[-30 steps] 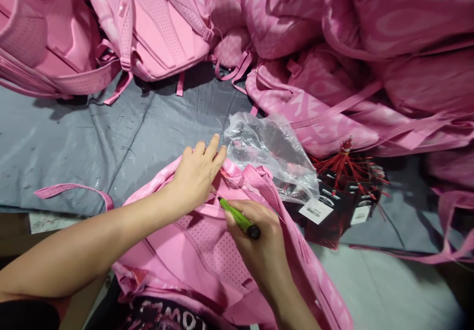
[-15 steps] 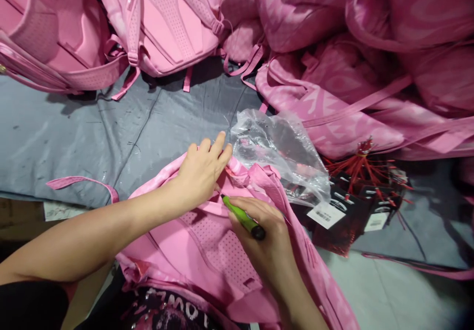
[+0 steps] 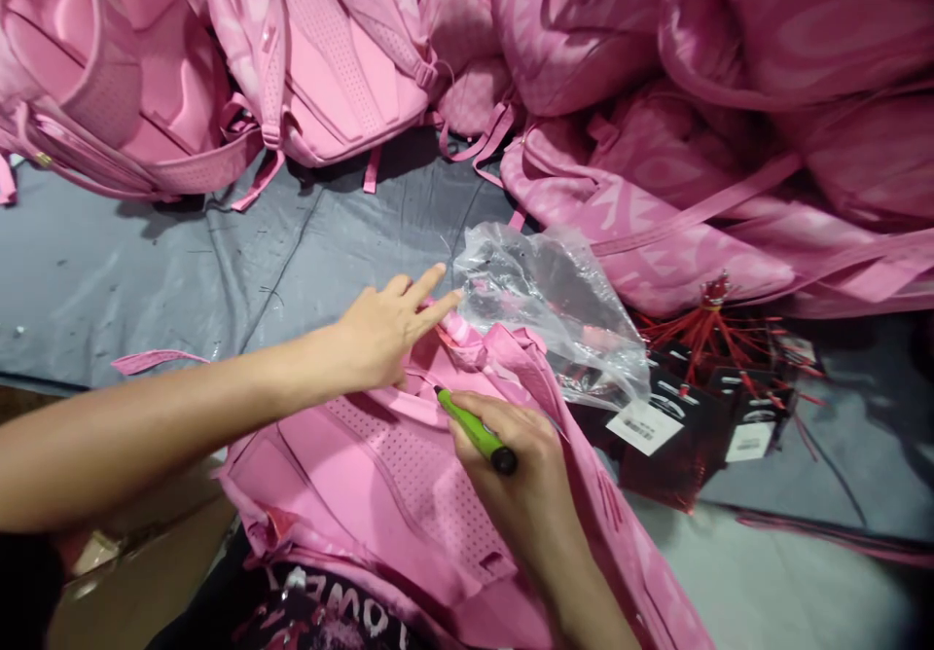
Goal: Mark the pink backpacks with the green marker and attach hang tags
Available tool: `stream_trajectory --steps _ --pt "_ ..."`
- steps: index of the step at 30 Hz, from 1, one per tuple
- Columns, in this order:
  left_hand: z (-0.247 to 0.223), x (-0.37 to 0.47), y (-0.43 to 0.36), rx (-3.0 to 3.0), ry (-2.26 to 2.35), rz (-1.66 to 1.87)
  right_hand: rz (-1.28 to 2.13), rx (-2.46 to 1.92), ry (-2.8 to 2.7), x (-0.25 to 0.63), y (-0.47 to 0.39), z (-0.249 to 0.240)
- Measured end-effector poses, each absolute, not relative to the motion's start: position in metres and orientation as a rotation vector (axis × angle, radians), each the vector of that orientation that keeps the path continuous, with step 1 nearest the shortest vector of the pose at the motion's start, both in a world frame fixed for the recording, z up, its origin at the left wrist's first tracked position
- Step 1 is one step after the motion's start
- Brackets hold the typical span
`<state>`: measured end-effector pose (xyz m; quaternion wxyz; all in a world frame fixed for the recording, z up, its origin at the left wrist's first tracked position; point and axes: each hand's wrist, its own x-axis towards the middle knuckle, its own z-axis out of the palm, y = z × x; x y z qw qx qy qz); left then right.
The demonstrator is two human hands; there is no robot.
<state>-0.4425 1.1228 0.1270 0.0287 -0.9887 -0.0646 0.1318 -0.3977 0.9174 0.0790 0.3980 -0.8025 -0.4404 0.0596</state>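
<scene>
A pink backpack lies back panel up in front of me, its dotted padding and top handle showing. My left hand rests at its top edge, fingers stretched out and spread; the thumb is partly hidden against the bag. In my right hand is a green marker pen with black ends. Its dark tip points at the fabric just above the handle, close to my left thumb; whether it touches cannot be made out. A clear plastic bag lies just beyond the backpack.
Several pink backpacks stand along the back, with more heaped at the right. Black hang tags with red strings and white barcode labels lie right of the plastic bag. Grey sheeting covers the table.
My left hand's fingers have stretched and spread further, and its forearm sits higher in view. The right hand keeps the pen at nearly the same spot. The view has shifted slightly.
</scene>
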Motion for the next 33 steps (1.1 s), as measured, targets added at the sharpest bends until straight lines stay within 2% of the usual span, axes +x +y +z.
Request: stream_trajectory --steps 3,8,20,26,29,33 --pt "0.139 -0.451 1.125 -3.041 -0.332 0.534 0.078 -2.006 -1.127 -0.401 0.915 0.073" --pt "0.137 -0.456 1.112 -2.933 -0.488 0.523 0.092 -1.914 -1.159 -0.400 0.915 0.062" --pt "0.127 -0.468 1.131 -3.137 -0.189 0.303 0.138 -1.887 -1.140 -0.396 0.912 0.059" --pt "0.132 -0.471 1.120 -3.084 -0.642 0.377 0.036 -1.949 -1.216 -0.395 0.911 0.059" --pt "0.134 -0.469 1.124 -3.120 -0.552 0.502 -0.010 -1.947 -1.248 -0.393 0.911 0.060" --pt "0.133 -0.469 1.135 -3.166 -0.433 0.491 0.007 -1.935 -1.281 -0.390 0.913 0.064"
